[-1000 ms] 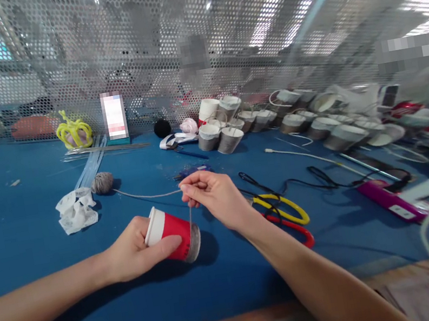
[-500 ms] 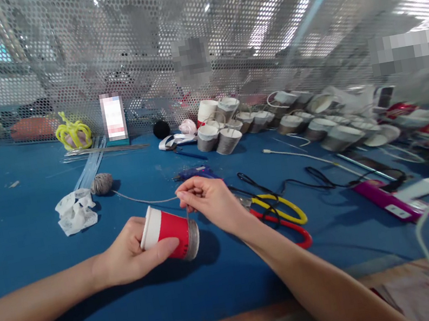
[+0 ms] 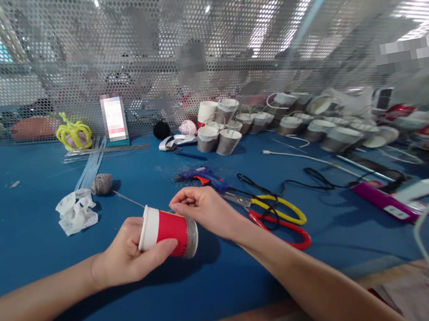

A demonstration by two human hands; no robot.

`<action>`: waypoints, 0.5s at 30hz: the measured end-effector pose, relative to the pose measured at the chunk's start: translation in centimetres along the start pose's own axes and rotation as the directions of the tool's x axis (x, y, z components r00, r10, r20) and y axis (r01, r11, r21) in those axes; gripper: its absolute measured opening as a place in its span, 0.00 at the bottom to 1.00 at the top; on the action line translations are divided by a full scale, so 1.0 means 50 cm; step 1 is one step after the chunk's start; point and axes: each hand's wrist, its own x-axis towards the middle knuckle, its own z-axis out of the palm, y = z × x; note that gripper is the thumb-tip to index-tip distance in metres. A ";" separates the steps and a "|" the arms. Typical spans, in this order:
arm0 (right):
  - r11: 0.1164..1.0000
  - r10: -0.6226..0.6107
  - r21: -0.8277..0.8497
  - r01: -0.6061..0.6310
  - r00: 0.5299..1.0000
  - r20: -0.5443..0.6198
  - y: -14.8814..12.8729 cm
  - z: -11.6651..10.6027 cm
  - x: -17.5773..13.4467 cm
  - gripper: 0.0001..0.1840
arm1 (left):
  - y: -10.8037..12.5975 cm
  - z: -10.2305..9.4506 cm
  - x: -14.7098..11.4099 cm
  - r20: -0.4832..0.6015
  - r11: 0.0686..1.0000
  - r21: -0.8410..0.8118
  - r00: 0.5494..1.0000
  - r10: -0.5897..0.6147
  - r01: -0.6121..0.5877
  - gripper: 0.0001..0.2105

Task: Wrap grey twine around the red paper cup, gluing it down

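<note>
In the head camera's view, a worker's left hand (image 3: pixel 131 251) wraps around a red-and-white paper cup (image 3: pixel 171 231) at the lower center of the frame, thumb laid along its red side, the cup tipped so that its white rim faces left and its grey-wound base faces right. The right hand (image 3: pixel 204 211), just beyond the cup at center, brings thumb and forefinger together at the cup's upper side, pinching a strand of grey yarn (image 3: pixel 129 198) that is partly hidden behind the cup. The strand runs up and left to a small grey ball (image 3: pixel 102 184), which sits beside crumpled white paper (image 3: pixel 77 211) on the blue bench (image 3: pixel 59 312). Right of center, a blue glue gun (image 3: pixel 196 174) lies above the right hand, near scissors (image 3: pixel 257 218) with yellow and red handles, a black cable looping across them. Cups with grey sides (image 3: pixel 230 140) cluster from upper center toward the right, near a black ball (image 3: pixel 161 130) and a pink ball (image 3: pixel 187 127). A purple power strip (image 3: pixel 386 203) lies at right, while a perforated metal screen (image 3: pixel 138 47) spans the top of the frame.
</note>
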 end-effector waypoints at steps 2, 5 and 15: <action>1.000 0.003 -0.009 -0.003 1.000 0.014 0.003 0.001 0.001 0.05 | 0.001 0.000 0.001 0.000 1.000 -0.003 1.000 -0.005 0.005 0.09; 1.000 0.016 -0.014 -0.015 1.000 0.023 0.005 0.001 0.004 0.05 | 0.000 0.001 0.001 -0.008 0.998 -0.041 0.998 -0.056 0.055 0.11; 0.993 0.071 -0.102 -0.052 0.979 0.191 0.006 -0.010 0.009 0.07 | -0.007 0.003 0.004 0.076 0.996 -0.068 0.996 -0.051 0.056 0.10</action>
